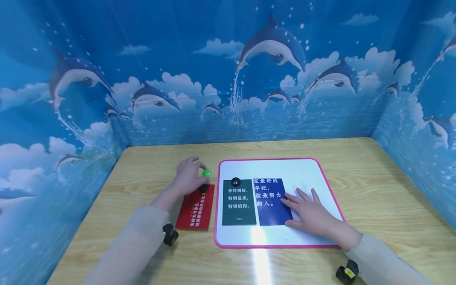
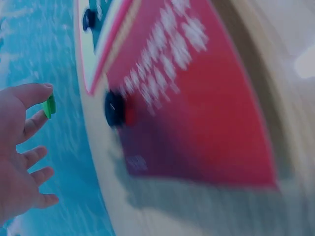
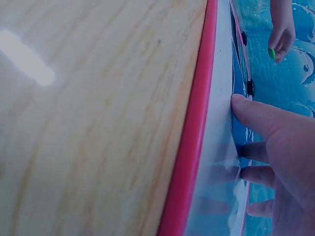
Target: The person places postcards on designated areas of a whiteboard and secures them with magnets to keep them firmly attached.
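Between thumb and forefinger my left hand (image 1: 189, 174) pinches a round green magnet (image 1: 206, 172), held above the table just left of the whiteboard. Below that hand lies a red card (image 1: 196, 209) with white writing, and a black magnet (image 2: 114, 108) sits at its far edge. My right hand (image 1: 306, 209) rests with spread fingers on the whiteboard (image 1: 306, 170), its thumb and fingertips on the right edge of a blue card (image 1: 270, 213). To the left of the blue card, a dark green card (image 1: 239, 213) lies on the board with a black magnet (image 1: 235, 181) at its top.
The pink-rimmed whiteboard lies flat on a wood-grain table (image 1: 149, 166). A blue curtain (image 1: 199, 47) printed with dolphins surrounds the back and both sides. Small black cameras are strapped to both wrists, and light glares off the board's front.
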`<state>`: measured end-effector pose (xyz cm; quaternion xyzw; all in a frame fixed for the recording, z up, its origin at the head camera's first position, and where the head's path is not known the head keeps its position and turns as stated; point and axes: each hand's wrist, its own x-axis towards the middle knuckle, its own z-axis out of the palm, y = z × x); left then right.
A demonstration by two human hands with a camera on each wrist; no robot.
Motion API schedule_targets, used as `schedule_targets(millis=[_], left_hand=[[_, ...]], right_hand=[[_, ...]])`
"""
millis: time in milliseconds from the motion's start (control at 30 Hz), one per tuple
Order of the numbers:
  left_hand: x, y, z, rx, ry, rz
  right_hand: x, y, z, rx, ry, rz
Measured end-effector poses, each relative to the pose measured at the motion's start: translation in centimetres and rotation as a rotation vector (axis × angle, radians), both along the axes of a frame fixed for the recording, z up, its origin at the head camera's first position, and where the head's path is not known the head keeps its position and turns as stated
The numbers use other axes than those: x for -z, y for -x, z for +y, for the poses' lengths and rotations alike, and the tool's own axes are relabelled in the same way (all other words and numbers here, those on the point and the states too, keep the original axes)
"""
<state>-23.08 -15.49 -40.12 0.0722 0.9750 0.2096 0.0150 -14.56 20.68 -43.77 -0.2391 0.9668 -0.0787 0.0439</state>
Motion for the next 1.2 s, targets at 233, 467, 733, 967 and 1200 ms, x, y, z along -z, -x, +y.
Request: schedule_targets(millis=[233, 467, 733, 967, 1200], left_hand=[[-1.3, 0.4, 4.0, 0.077, 0.032, 0.03], [-1.9, 0.9, 7.1, 0.145, 0.099, 0.043], [-1.8, 1.5, 9.8, 0.191, 0.149, 0.036], [-1.9, 1.6, 11.8, 0.246, 0.172, 0.046], [-1.8, 1.9, 13.7, 0.263, 0.233, 0.026]], right_hand=[[-0.1, -0.1, -0.5, 0.029, -0.038, 0.016], [-0.5, -0.1, -0.7, 0.032, -0.04, 0.006], [-0.3, -0.1, -0.7, 0.04, -0.055, -0.008], [-0.3, -0.2, -0.5, 0.037, -0.06, -0.015], [-0.3, -0.1, -0.5, 0.028, -0.062, -0.016]])
